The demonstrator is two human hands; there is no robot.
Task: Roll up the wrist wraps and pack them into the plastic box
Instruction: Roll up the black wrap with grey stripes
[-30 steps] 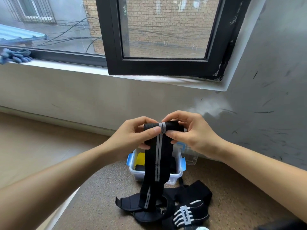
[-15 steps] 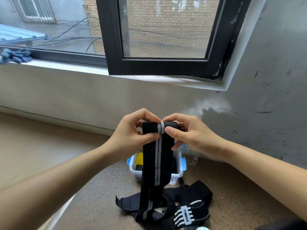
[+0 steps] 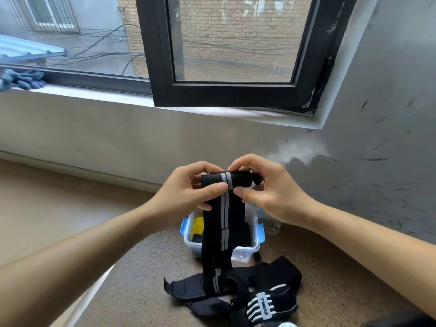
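Both hands hold one black wrist wrap up in the air above the surface. The left hand pinches the left end of the rolled top part, thumb in front and fingers curled over the back. The right hand grips the right end the same way, its thumb pressed on the front just beside the grey double stripe. The top of the wrap is wound into a short, tight roll lying level between the two hands. The rest hangs straight down in one long band, and its lower end reaches the heap of straps below.

One clear plastic box stands on the surface near its far edge, close to the wall, directly behind the hanging band. Two blue clips show on it, one on the left side and one on the right. Inside lie one yellow item and some black material, too hidden to count. One more clear plastic piece sits just beside the box on its right.

Nearer than the box, a heap of black straps lies on the surface. How many pieces it holds cannot be told. One piece in it bears white stripes and a label.

One bundle of blue-grey gloves rests on the window sill at far left.
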